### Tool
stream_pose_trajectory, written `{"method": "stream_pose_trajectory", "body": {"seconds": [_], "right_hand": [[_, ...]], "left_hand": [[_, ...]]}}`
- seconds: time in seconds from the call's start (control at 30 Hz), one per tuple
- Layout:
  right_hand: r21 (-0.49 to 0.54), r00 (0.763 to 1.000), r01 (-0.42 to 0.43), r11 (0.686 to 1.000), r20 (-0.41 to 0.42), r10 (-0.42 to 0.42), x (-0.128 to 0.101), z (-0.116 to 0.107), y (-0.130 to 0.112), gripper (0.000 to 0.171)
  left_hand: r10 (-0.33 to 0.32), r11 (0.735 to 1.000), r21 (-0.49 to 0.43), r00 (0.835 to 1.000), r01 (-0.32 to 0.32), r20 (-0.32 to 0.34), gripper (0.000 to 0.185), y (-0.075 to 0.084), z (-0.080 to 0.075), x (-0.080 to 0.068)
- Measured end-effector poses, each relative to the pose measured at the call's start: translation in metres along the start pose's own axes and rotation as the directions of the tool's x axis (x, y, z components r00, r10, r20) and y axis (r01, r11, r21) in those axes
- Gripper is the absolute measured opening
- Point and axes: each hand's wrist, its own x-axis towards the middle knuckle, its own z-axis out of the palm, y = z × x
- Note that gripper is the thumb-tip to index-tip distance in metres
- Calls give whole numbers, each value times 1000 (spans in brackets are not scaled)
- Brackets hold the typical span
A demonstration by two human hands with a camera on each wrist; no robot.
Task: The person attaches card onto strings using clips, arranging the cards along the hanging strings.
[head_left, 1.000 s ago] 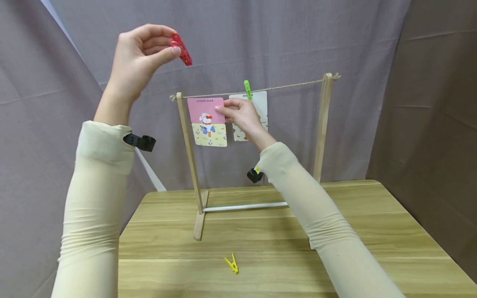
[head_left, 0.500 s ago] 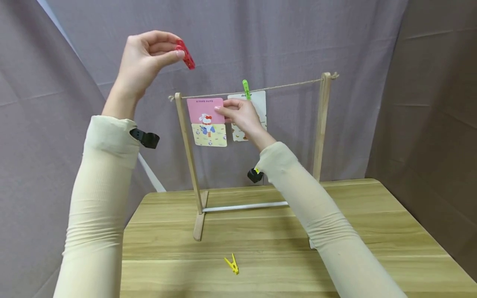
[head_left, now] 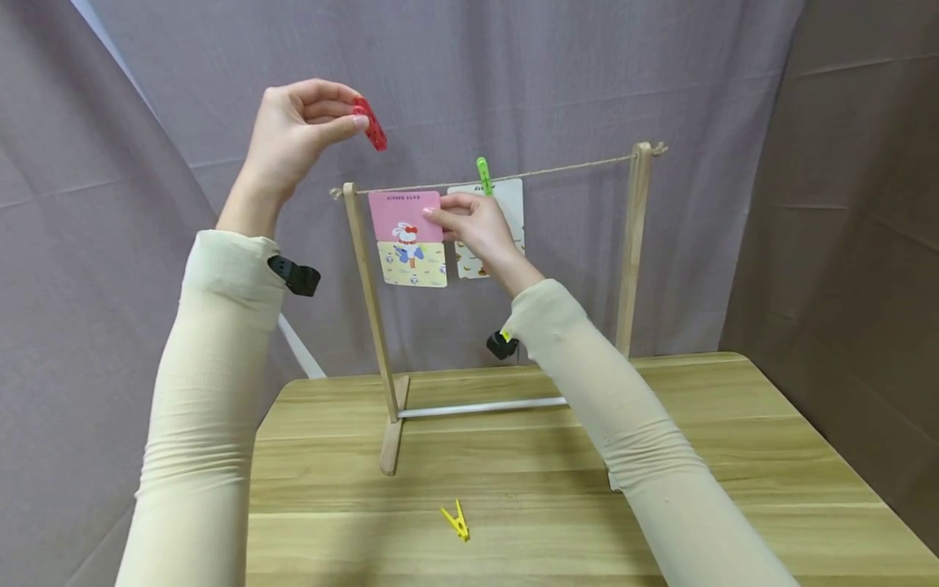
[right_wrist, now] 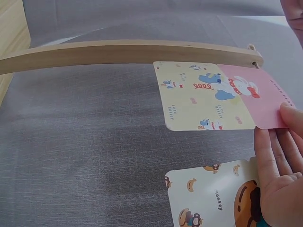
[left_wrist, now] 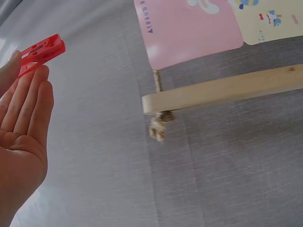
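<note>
Left hand (head_left: 297, 130) raised above the string (head_left: 557, 172), thumb and fingertips pinching a small red plastic clothespin (head_left: 370, 124) slanting down beyond them; right hand (head_left: 469, 224) pinching the right edge of a pink-and-yellow cartoon card (head_left: 407, 238) against the string, beside the green-pegged card (head_left: 506, 214).

You worked under soft, even light from above and in front; nothing glared. Your arms threw only faint shadows on the wooden table (head_left: 734, 456), and the grey backdrop (head_left: 587, 81) stayed evenly lit, darker at the right. The head view was sharp with slight bending at its edges. In the left wrist view your left hand (left_wrist: 21, 127) was close and soft.
</note>
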Motion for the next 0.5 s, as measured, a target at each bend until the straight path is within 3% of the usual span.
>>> {"method": "stream_pose_trajectory", "body": {"seconds": [0.27,0.5], "right_hand": [[5,1000,-7,1000,4,7,0,2,1,28],[-18,1000,-29,999,9,29,1,5,0,30]], "left_hand": [[-26,1000,8,999,26,21,23,-14,2,3],[-62,996,69,997,59,46,23,-22,5,1]]}}
